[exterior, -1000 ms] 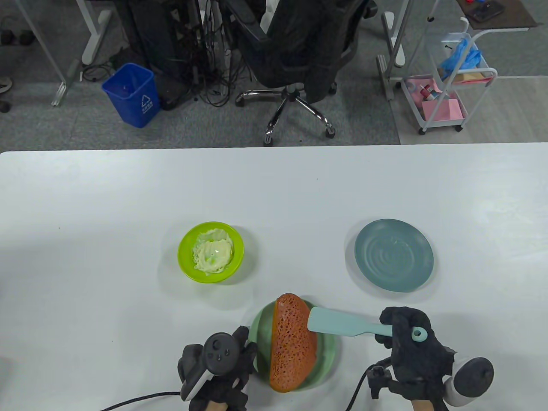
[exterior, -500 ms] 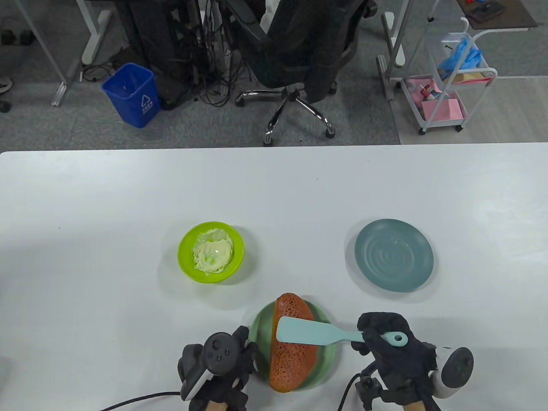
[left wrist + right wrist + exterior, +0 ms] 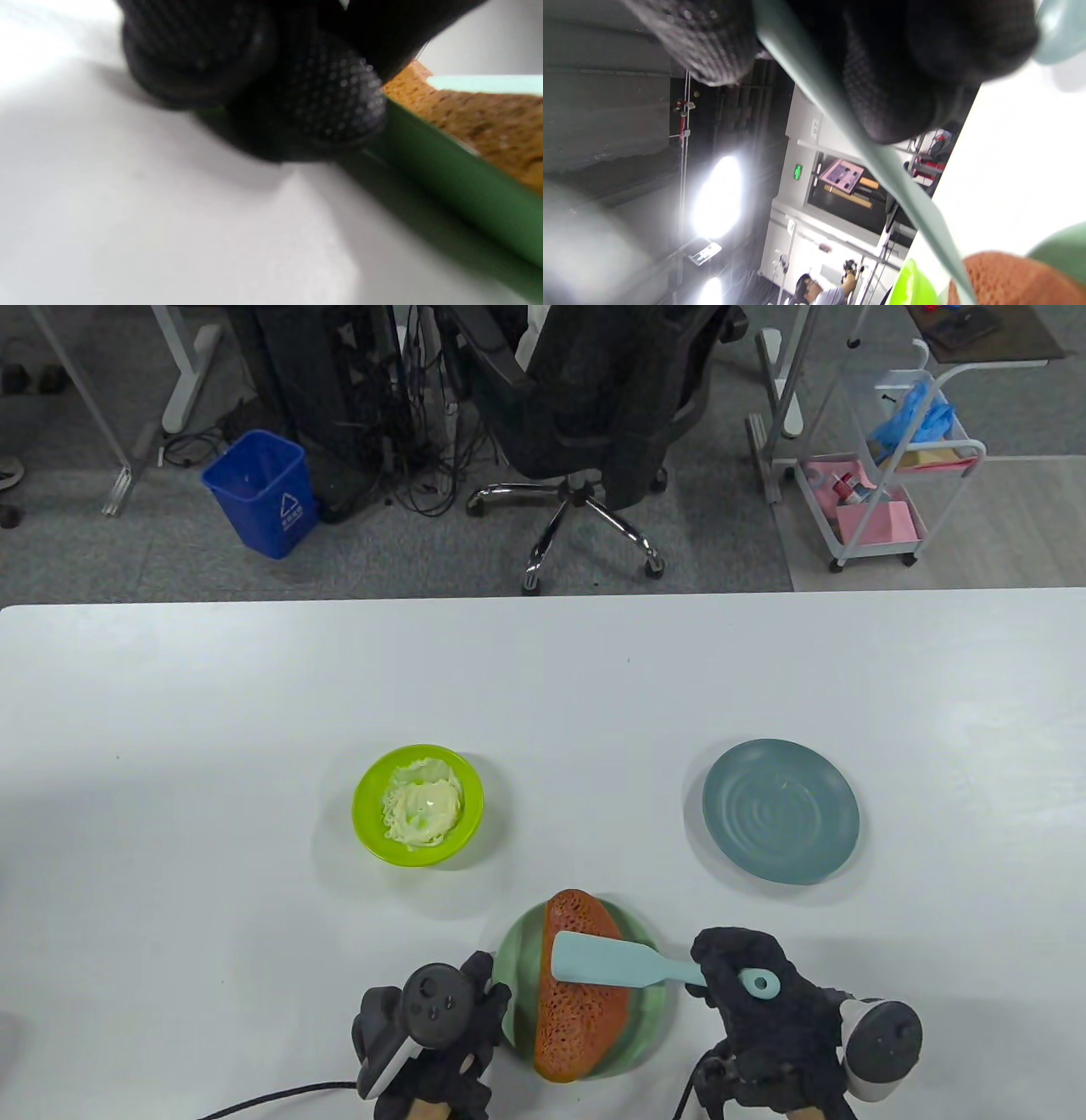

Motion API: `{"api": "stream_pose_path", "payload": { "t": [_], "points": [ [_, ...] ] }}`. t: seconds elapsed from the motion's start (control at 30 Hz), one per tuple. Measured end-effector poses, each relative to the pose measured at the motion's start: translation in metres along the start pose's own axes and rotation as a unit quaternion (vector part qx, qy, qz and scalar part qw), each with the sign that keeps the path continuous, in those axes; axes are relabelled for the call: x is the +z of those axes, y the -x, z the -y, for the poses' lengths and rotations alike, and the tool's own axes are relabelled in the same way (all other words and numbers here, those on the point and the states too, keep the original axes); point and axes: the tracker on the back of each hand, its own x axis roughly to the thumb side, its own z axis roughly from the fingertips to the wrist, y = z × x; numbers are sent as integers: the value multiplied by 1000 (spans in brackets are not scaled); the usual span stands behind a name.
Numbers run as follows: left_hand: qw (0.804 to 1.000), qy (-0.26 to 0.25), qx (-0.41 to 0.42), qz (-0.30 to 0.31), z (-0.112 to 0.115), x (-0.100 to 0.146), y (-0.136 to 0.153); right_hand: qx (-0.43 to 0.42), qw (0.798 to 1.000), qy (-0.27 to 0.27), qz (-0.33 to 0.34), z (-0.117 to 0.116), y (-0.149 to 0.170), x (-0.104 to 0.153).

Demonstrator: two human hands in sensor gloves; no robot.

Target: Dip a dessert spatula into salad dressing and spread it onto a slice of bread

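The right hand grips the handle of the pale blue dessert spatula, whose blade lies across the bread slice on the green plate. Since half a second ago this hand has drawn slightly nearer the table edge (blade barely shifted). The left hand rests fingertips against the plate's left rim, unmoved. Lime bowl of salad dressing sits behind; a grey-blue plate lies well right
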Motion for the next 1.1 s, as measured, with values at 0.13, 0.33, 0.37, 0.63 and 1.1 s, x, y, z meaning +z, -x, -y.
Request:
{"api": "stream_pose_path", "payload": {
  "t": [0.13, 0.33, 0.37, 0.63, 1.1],
  "points": [
    [1000, 1, 2, -1, 0, 0, 0, 21, 999, 28, 5, 10, -5, 0],
    [1000, 2, 3, -1, 0, 0, 1, 27, 998, 58, 10, 21, -8, 0],
    [1000, 2, 3, -1, 0, 0, 1, 25, 998, 61, 11, 23, -8, 0],
    [1000, 2, 3, -1, 0, 0, 1, 29, 997, 76, 13, 30, -7, 0],
    [1000, 1, 0, -1, 0, 0, 1, -16, 995, 102, -10, 34, 3, 1]
  ]
}}
